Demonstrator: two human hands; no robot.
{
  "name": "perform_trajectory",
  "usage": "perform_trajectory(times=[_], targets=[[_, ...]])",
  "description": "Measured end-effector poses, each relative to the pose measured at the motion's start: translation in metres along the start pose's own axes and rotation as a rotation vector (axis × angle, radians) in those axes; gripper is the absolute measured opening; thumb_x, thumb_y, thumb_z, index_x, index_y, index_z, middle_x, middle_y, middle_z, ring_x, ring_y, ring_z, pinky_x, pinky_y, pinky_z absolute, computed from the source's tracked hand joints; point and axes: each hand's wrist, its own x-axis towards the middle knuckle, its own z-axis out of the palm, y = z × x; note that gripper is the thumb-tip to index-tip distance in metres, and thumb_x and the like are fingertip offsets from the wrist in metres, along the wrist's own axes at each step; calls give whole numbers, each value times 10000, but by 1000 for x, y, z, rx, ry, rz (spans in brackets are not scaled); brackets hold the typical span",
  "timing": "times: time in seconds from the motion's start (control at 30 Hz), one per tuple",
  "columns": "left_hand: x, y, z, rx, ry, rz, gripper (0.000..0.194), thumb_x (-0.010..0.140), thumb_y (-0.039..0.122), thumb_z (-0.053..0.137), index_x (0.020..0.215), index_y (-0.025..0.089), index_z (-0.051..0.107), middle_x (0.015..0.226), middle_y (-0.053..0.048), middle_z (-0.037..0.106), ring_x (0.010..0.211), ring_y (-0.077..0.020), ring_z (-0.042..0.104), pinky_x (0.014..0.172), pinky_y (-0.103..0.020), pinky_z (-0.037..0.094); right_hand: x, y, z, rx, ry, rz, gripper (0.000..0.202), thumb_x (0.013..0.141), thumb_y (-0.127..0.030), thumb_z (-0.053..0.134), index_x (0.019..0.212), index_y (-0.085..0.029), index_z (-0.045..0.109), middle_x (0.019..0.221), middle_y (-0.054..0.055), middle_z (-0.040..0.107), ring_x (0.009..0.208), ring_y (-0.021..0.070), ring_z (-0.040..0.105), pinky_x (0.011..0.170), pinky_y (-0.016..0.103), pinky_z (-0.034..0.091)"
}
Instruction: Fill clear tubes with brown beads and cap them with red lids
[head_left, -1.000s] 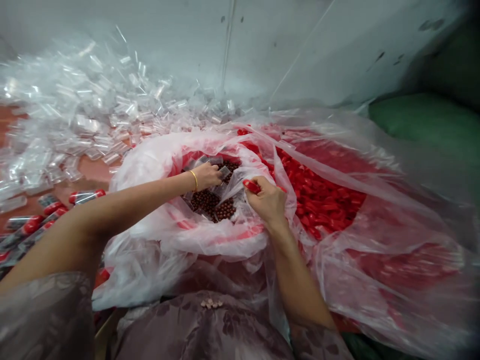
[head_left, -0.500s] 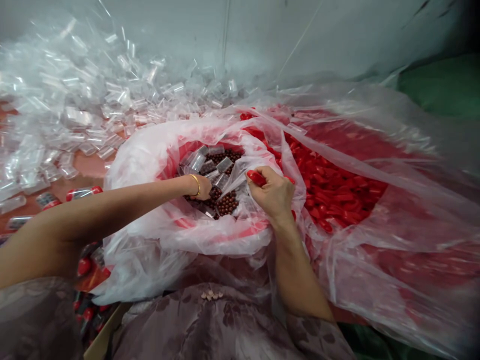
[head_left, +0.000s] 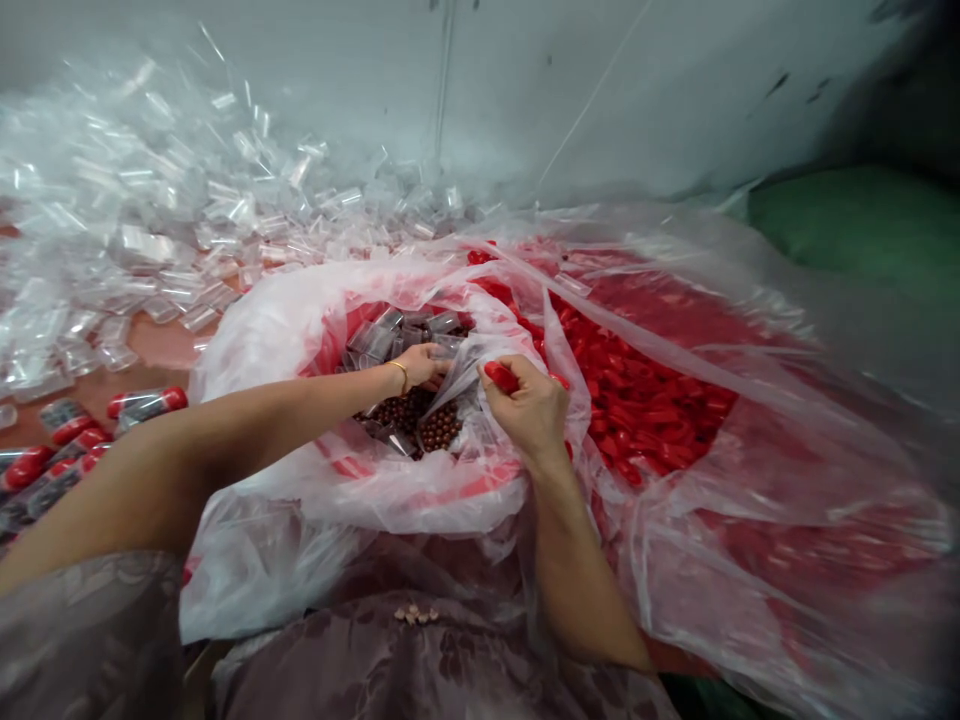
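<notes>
Left edge on my head feed: big loose heap of clear plastic tubes point(head_left: 150, 245), spread over the reddish work surface point(head_left: 169, 342). Below it I see a cluster of dark-filled tubes with red ends point(head_left: 146, 402), lying on their sides, partly behind the left forearm. That arm crosses the near rim of a whitish plastic bag point(head_left: 244, 335), rolled open in the middle. Left hand point(head_left: 421, 368), gold bracelet point(head_left: 403, 377) at the wrist, is inside the mouth, over brown beads point(head_left: 440, 428) and among more clear tubes point(head_left: 375, 338). Its fingers are partly bent; can't tell from here whether they grip one. A fold of thin film point(head_left: 474, 352) sits between the hands. Right hand point(head_left: 531, 408) is at the bag's right side, fingers curled closed round a red cap point(head_left: 501, 376), one end poking out toward the left hand. Just right of it, I've got a large mass of loose red caps point(head_left: 652, 400), partly under sheer plastic sheeting point(head_left: 750, 590). Far right, behind: green sack point(head_left: 851, 220).
</notes>
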Motion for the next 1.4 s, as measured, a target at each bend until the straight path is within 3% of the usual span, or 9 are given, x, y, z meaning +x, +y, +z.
perform_trajectory(times=[0.1, 0.3, 0.5, 0.63, 0.77, 0.87, 0.97, 1.23, 1.4], targets=[[-16, 4, -15, -279, -7, 35, 266, 725, 220, 716, 926, 145, 559, 700, 23, 626, 512, -54, 571, 502, -156, 445, 0, 2, 1, 30, 14, -5, 225, 799, -397, 561, 737, -195, 637, 567, -13, 581, 497, 111, 466, 531, 234, 322], [-48, 3, -39, -367, -26, 204, 459, 574, 257, 821, 928, 151, 548, 771, 32, 636, 558, -44, 570, 517, -150, 420, 1, 4, 3, 104, 38, 11, 258, 793, -436, 569, 738, -192, 636, 551, -20, 557, 509, 115, 476, 527, 234, 341], [-71, 6, -33, -446, -120, 387, 480, 546, 260, 832, 922, 118, 570, 855, -11, 647, 759, -93, 593, 736, -229, 472, 0, 3, -1, 332, 29, -9, 333, 848, -472, 484, 944, -188, 628, 725, 10, 613, 640, 142, 547, 620, 263, 416], [-81, 6, -29, -397, -198, 361, 476, 600, 353, 805, 938, 108, 577, 813, -23, 641, 704, -98, 581, 689, -233, 461, 3, -1, -6, 450, 32, 11, 258, 838, -438, 522, 850, -195, 608, 672, -16, 537, 610, 118, 494, 590, 253, 399], [-88, 6, -31, -307, -316, 304, 450, 621, 417, 783, 867, 112, 559, 729, -13, 625, 595, -81, 559, 583, -215, 437, 14, -14, -20, 608, -169, -80, 350, 674, -388, 719, 946, -205, 597, 627, -61, 438, 521, 80, 393, 501, 225, 351], [-89, 6, -35, -291, -416, 316, 471, 616, 440, 780, 876, 120, 552, 729, -6, 619, 585, -79, 564, 560, -211, 447, 23, -28, -25, 633, -363, -166, 305, 709, -358, 694, 964, -203, 626, 635, -45, 475, 546, 87, 418, 526, 234, 372], [-88, 6, -39, -296, -451, 339, 473, 622, 445, 776, 882, 122, 546, 707, 6, 601, 568, -76, 563, 548, -211, 462, 26, -38, -19, 644, -403, -209, 211, 722, -342, 680, 861, -190, 634, 676, -19, 538, 600, 102, 469, 570, 248, 400], [-86, 3, -42, -344, -380, 365, 446, 622, 420, 781, 817, 120, 515, 671, 17, 587, 527, -64, 555, 512, -186, 430, 17, -44, 0, 738, -315, -41, 296, 694, -384, 692, 639, -200, 466, 565, -61, 416, 503, 78, 390, 475, 222, 361], [-86, 3, -40, -348, -323, 381, 401, 675, 397, 745, 845, 122, 507, 672, 8, 597, 524, -78, 565, 531, -212, 449, 10, -33, 4, 777, -428, 178, 382, 777, -544, 556, 952, -205, 529, 668, -51, 466, 474, 73, 394, 415, 205, 395]])
